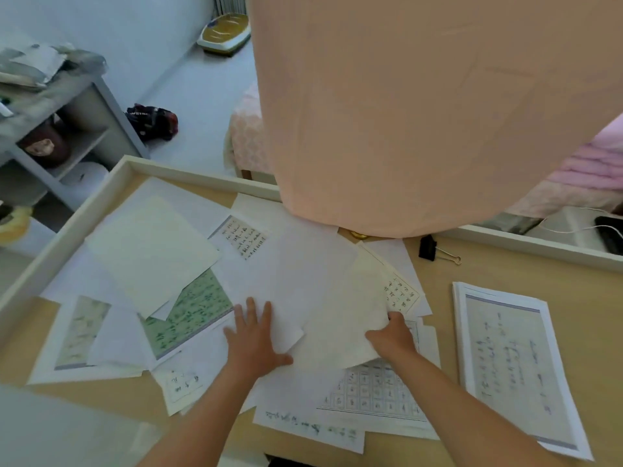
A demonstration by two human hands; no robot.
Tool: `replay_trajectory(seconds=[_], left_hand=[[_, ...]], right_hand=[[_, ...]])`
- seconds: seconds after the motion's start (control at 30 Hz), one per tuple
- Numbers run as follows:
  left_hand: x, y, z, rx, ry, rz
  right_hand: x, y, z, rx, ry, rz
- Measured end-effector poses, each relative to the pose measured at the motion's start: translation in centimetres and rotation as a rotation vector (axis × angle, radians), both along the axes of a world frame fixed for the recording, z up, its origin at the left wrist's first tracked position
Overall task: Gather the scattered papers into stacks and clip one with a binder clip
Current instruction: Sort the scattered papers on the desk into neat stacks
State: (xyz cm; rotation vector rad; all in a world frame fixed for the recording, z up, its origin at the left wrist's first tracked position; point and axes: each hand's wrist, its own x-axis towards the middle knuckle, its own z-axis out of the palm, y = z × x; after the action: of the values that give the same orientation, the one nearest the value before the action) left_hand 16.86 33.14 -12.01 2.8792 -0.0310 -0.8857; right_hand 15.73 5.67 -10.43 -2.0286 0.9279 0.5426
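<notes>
Scattered papers (151, 251), some blank and some printed with calligraphy, cover the left and middle of the wooden table (499, 264). My left hand (253, 335) lies flat with spread fingers on a white sheet (286, 281) in the middle. My right hand (392, 337) pinches the edge of a cream sheet (344, 325), lifting it slightly. A neat stack of papers (509, 362) lies at the right. A black binder clip (429, 247) rests on the bare table behind the stack, apart from both hands.
A large peach cloth (421, 112) hangs over the table's far side and hides part of it. The table has a raised white rim (67, 227). A grey shelf unit (67, 129) stands to the left, and a phone with a cable (610, 234) lies beyond the rim at right.
</notes>
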Motion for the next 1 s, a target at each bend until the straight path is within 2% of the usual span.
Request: replay_trajectory(seconds=[0.1, 0.17, 0.3, 0.4, 0.47, 0.57, 0.63, 0.73, 0.8, 0.83, 0.93, 1.0], left_hand=[[-0.8, 0.3, -0.3, -0.055, -0.136, -0.077], [-1.1, 0.7, -0.1, -0.139, -0.189, -0.077], [-0.2, 1.4, 1.4, -0.35, -0.168, 0.084], [1.2, 1.8, 3.3, -0.502, -0.157, 0.196], [1.9, 1.6, 4.2, -0.568, -0.142, 0.241], [2.1, 0.2, 5.4, -0.624, -0.143, 0.215], [1.8, -1.3, 5.7, -0.654, -0.125, 0.148], [1.2, -4.4, 5.6, -0.793, 0.047, 0.146], [0.8, -6.4, 5.2, -0.817, 0.168, 0.052], [0.6, -7.2, 4.7, -0.798, 0.212, -0.036], [0.8, -7.8, 3.6, -0.708, 0.384, -0.222], [1.6, -7.0, 3.7, -0.727, 0.501, -0.155]], right_hand=[[0.1, 0.8, 0.3, -0.045, -0.081, -0.083], [0.0, 0.9, 0.7, 0.01, -0.178, -0.285], [0.0, 1.0, 1.4, 0.47, -0.301, -0.859], [-0.4, 2.3, 0.7, 0.7, -0.34, -1.01], [-0.8, 3.4, 0.4, 0.702, -0.318, -1.058], [-0.8, 3.5, 0.8, 0.494, -0.26, -1.066], [-0.4, 2.8, 1.5, 0.48, -0.298, -1.072], [0.3, 1.8, 2.6, 0.64, -0.344, -1.039], [0.3, 2.0, 3.0, 0.774, -0.205, -0.887], [0.3, 2.1, 2.6, 0.778, -0.131, -0.781], [0.6, 1.9, 1.2, 0.619, -0.055, -0.531], [1.3, 1.1, 0.4, 0.395, -0.032, -0.425]])
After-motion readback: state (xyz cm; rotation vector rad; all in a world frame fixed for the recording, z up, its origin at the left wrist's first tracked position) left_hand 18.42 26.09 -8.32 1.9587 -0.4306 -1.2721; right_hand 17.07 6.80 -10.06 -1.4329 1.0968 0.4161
